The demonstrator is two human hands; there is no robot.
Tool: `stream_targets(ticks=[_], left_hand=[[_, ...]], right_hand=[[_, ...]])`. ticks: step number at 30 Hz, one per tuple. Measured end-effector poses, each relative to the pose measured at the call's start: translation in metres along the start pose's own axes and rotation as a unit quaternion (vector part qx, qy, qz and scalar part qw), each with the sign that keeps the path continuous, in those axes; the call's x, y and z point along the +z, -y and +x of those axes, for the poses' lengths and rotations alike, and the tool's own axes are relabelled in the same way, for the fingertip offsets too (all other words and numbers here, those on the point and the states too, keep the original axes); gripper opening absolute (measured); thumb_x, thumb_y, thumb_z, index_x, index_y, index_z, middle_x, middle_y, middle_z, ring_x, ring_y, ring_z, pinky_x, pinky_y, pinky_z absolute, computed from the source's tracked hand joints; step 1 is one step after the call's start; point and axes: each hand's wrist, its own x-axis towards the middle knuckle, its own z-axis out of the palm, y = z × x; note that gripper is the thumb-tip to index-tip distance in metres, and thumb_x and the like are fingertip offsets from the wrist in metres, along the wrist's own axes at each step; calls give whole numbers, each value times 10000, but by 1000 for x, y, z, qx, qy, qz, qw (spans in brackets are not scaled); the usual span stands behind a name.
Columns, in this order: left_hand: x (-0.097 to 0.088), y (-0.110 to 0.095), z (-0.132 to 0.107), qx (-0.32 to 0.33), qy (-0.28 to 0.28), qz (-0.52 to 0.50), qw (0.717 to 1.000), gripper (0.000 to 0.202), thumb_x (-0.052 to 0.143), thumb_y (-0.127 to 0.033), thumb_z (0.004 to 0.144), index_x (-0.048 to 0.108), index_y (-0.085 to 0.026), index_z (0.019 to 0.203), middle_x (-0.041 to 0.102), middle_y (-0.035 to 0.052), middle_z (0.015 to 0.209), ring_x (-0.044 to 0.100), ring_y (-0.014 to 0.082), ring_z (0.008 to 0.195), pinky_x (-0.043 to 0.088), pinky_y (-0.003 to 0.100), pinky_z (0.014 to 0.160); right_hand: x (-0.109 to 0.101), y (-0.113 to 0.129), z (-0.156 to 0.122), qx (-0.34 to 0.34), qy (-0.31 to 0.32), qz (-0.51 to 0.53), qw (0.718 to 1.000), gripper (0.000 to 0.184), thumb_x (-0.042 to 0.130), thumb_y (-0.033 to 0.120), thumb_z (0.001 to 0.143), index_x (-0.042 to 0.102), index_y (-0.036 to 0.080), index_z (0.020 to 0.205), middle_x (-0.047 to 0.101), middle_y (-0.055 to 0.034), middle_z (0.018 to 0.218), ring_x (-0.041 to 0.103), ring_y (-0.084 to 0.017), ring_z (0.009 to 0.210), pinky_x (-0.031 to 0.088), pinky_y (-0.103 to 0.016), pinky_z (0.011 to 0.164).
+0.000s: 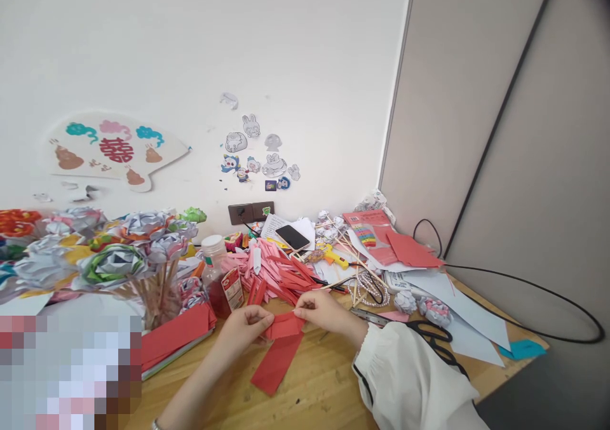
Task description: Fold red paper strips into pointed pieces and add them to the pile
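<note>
Between my two hands is a small piece of red paper, held at its left and right ends just above the wooden table. My left hand pinches the left end between thumb and fingers. At the other end, my right hand grips the corner in the same way. Below them a longer red paper strip slants down toward me; I cannot tell whether it joins the held piece. Past my fingers lies a heap of pink and red paper strips. Black-handled scissors lie partly under my right sleeve.
Paper flowers on sticks crowd the left, beside a stack of red paper. A jar stands behind my left hand. Farther back are a phone, a yellow glue gun and bead strings. A black cable loops at right.
</note>
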Motion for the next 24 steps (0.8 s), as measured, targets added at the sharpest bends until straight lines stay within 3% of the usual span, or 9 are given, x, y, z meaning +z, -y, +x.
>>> stream_targets(ticks=[4,8,10,12,14,16,20,24], left_hand=[[12,5,-5,80,21,105,991,219,541,-321,614,525,-136,498,535,-30,463,489,99,465,353,189,454],[28,13,-8,50,98,117,987,249,490,-341,647,474,-155,481,480,-57,355,430,80,337,296,180,368],[32,17,-6,31,85,95,991,250,481,-362,647,451,-166,495,460,-68,321,398,75,291,282,178,331],[31,20,-2,22,66,52,996,235,489,-376,640,442,-174,531,454,-77,299,386,75,263,287,176,307],[28,21,2,23,43,-6,999,226,506,-383,633,433,-178,569,479,-74,298,420,85,260,319,179,306],[23,20,6,24,11,-71,997,239,533,-386,619,411,-185,577,523,-58,319,477,101,288,363,186,326],[17,11,5,1,-48,-206,977,281,620,-360,559,417,-181,637,615,-24,445,594,122,445,458,197,449],[19,5,3,-1,-60,-263,963,367,668,-325,514,416,-181,740,646,-6,522,630,143,533,487,213,517]], right_hand=[[4,11,-3,-24,2,-25,999,152,492,258,723,587,142,747,573,-2,658,492,-95,585,361,-178,522],[7,25,-7,-80,67,-64,993,133,502,236,720,606,156,742,594,-1,683,511,-105,622,364,-189,566],[9,28,-8,-79,58,-63,993,126,499,226,723,606,164,749,598,-3,705,516,-110,641,367,-196,583],[8,28,-7,-56,7,-39,998,155,507,241,722,585,180,841,592,-8,766,518,-116,680,376,-206,604],[8,25,-6,-23,-54,2,998,289,531,282,709,516,197,985,573,-16,819,517,-121,712,388,-219,623],[8,20,-5,8,-76,44,996,398,557,334,685,464,198,1048,558,-21,818,517,-124,710,399,-232,623],[13,14,-3,40,-15,129,991,389,619,377,609,517,167,921,550,-16,735,526,-128,664,414,-243,593],[21,11,0,75,25,247,966,314,589,408,621,500,154,782,546,7,609,533,-118,544,427,-246,519]])
